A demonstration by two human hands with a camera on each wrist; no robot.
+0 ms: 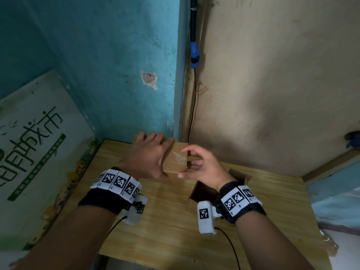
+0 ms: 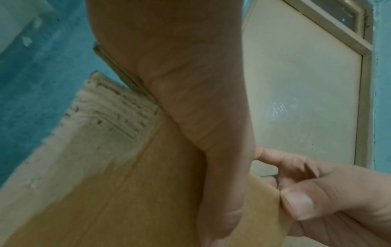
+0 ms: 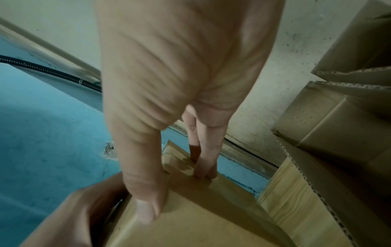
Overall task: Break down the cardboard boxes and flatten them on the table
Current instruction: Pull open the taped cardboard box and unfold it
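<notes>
Your left hand point(image 1: 150, 152) lies spread over the small cardboard box point(image 1: 176, 159), thumb hooked under its near edge. Your right hand point(image 1: 202, 166) pinches the box's right end with thumb and curled fingers. The box is at the back of the wooden table point(image 1: 167, 227), near the wall corner. A second open box point(image 1: 202, 191) lies under your right wrist.

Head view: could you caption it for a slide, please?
Both hands, left hand and right hand, grip a small cardboard box above the table.

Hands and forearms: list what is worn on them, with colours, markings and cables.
Both forearms are bare, no sleeves. Each wrist carries a black band topped by a row of white blocks printed with black square codes. A white camera pod with its own code hangs under each wrist, trailing a thin black cable.
</notes>
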